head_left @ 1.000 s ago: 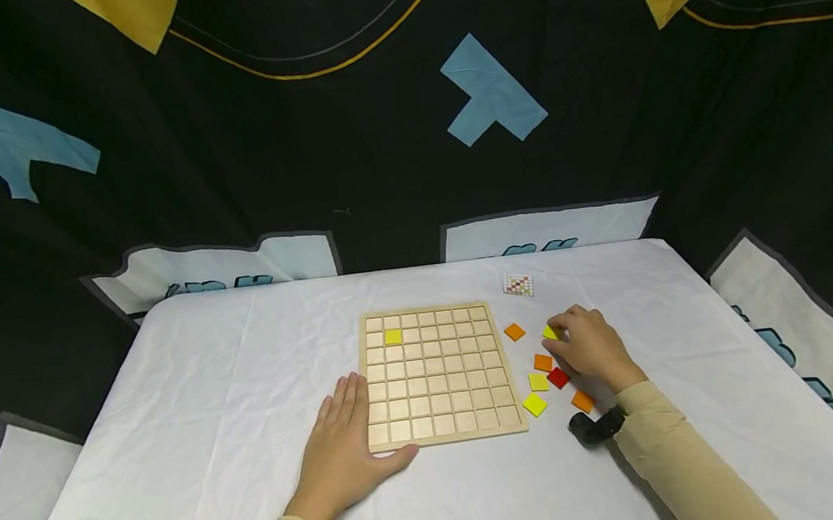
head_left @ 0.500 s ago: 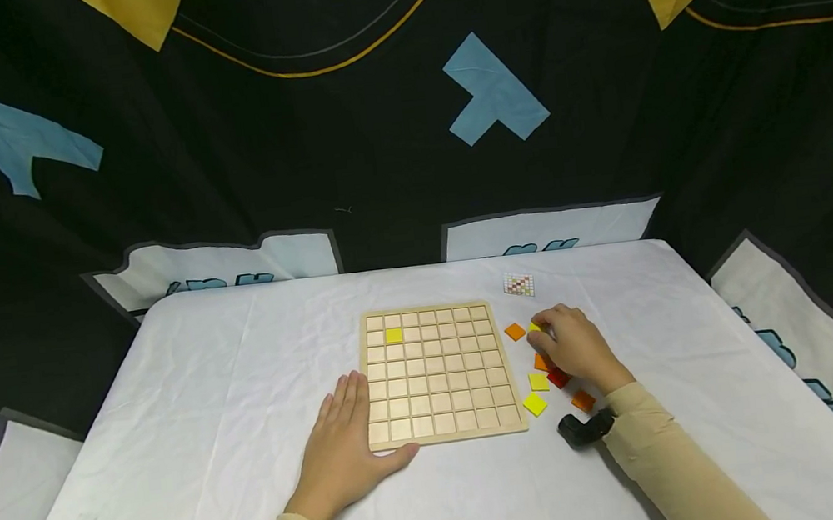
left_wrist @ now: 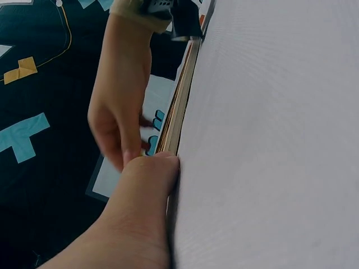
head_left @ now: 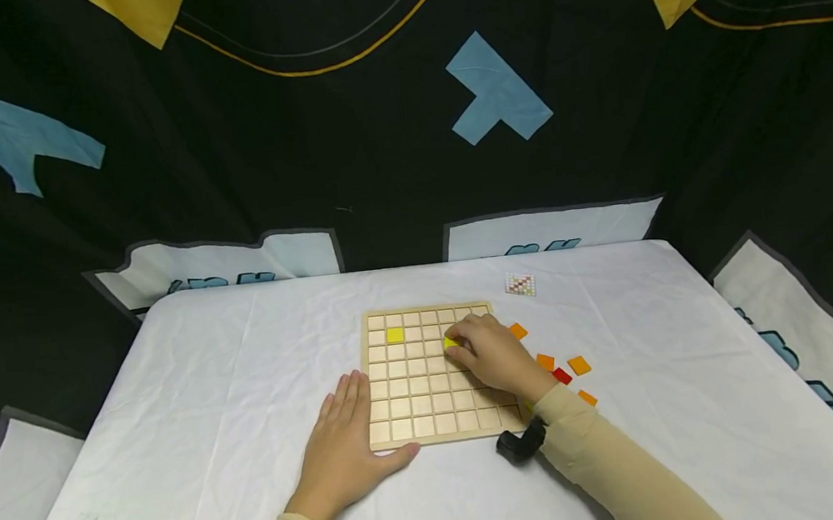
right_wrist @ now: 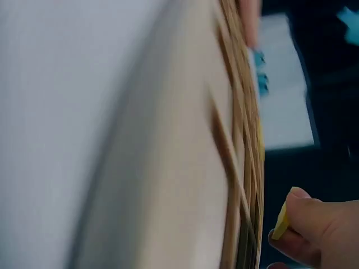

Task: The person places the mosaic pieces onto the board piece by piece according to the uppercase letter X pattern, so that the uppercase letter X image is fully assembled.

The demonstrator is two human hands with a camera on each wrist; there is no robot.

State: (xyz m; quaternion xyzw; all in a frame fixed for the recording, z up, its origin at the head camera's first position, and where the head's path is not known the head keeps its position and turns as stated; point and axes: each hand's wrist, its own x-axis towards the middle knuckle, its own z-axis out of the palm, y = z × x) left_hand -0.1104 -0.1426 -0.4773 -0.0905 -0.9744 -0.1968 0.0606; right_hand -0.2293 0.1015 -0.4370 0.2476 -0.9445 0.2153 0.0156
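A black backdrop with blue and yellow paper shapes hangs behind a table draped in a wrinkled white cloth (head_left: pixel 196 398), and on the cloth lies a wooden grid board (head_left: pixel 414 394) with 1 yellow tile (head_left: pixel 394 335) already seated in its second row. The right hand (head_left: pixel 492 356) reaches over the board's upper right part, pinching a second yellow tile (head_left: pixel 450 341) between thumb and fingertips; the right wrist view shows that tile held on edge just above the board's ridges. To seat it well, the tile probably needs to be levelled flat over 1 cell and lowered squarely so its corners clear the dividers. The left hand (head_left: pixel 342 445) lies flat with straight fingers against the board's near left corner, bracing it. Loose orange tiles (head_left: pixel 580 365) and 1 red tile (head_left: pixel 561 376) lie on the cloth right of the board, with a small pattern card (head_left: pixel 520 284) farther back.
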